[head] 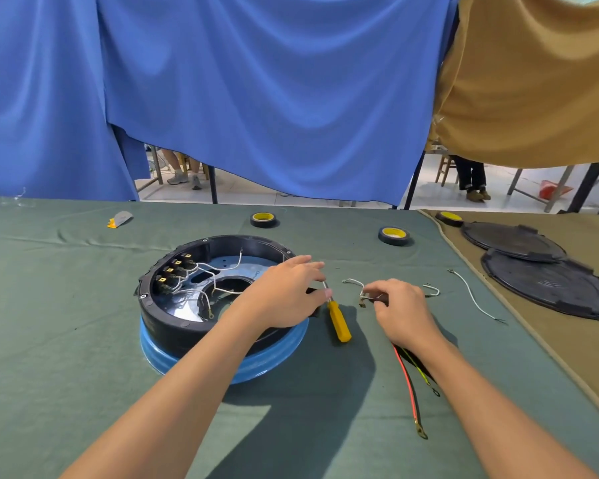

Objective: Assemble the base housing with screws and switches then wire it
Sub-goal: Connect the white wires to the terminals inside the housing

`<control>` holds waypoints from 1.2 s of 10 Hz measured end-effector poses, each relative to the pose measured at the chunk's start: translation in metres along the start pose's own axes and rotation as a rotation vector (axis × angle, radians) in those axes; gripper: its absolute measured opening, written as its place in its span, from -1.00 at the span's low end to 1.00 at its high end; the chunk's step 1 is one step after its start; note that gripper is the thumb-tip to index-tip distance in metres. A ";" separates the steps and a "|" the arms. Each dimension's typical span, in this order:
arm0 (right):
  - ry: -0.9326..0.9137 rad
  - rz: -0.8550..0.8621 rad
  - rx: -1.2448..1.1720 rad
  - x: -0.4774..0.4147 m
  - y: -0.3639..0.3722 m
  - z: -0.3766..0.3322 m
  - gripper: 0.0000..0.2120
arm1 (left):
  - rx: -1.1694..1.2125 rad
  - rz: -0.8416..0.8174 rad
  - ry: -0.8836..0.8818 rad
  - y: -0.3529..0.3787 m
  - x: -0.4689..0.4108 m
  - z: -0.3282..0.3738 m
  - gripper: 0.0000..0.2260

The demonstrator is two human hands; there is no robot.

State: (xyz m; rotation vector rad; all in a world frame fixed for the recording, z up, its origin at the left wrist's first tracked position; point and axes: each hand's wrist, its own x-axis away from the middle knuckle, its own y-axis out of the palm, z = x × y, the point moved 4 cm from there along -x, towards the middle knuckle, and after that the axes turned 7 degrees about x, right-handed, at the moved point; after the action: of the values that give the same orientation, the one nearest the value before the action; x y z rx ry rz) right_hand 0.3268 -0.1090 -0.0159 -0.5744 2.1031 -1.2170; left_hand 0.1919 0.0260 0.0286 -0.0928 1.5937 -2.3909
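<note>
The round black base housing (pixel 173 319) sits on a blue ring on the green cloth, left of centre. A row of black switches (pixel 175 271) with brass tabs lines its left inner wall, and white wires (pixel 218 267) loop across its floor. My left hand (pixel 284 292) rests over the housing's right rim, its fingertips pinching the metal shaft of a yellow-handled screwdriver (pixel 339 321) whose handle lies on the cloth. My right hand (pixel 402 305) is just right of it, fingers closed on a short white wire (pixel 355 283) with a terminal.
Three rolls of black tape (pixel 264 220) (pixel 394 235) (pixel 449 218) lie farther back. Two black round covers (pixel 547 285) rest on the tan cloth at right. Loose white wires (pixel 471 295), plus red and green-yellow leads (pixel 408 385), lie near my right forearm. Blue and tan curtains hang behind.
</note>
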 end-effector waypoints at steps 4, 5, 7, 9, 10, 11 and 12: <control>-0.035 -0.027 -0.033 0.002 -0.003 0.004 -0.71 | 0.023 0.012 0.013 -0.001 0.002 0.001 -0.60; -0.065 -0.043 -0.046 0.000 0.001 0.000 -0.76 | 0.032 0.020 0.011 -0.002 0.002 0.002 -0.60; -0.059 -0.009 -0.017 -0.004 0.005 -0.005 -0.84 | 0.039 0.021 0.005 -0.001 0.001 0.000 -0.60; -0.147 -0.109 0.099 -0.007 0.004 -0.006 -0.81 | 0.041 0.025 0.001 -0.001 0.000 0.000 -0.60; -0.181 -0.148 0.173 -0.008 0.001 -0.005 -0.87 | 0.036 0.024 0.002 -0.001 0.001 -0.001 -0.60; -0.177 -0.139 0.223 -0.006 -0.004 -0.003 -0.92 | 0.036 0.028 0.004 -0.001 0.002 0.000 -0.60; -0.179 -0.003 0.149 -0.005 -0.018 -0.012 -0.95 | 0.045 0.064 0.001 -0.004 0.004 0.001 -0.61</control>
State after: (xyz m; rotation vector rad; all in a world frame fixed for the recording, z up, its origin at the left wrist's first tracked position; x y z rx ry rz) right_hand 0.3232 -0.1069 0.0059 -0.5962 1.8463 -1.2629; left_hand 0.1879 0.0256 0.0321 -0.0319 1.5194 -2.3764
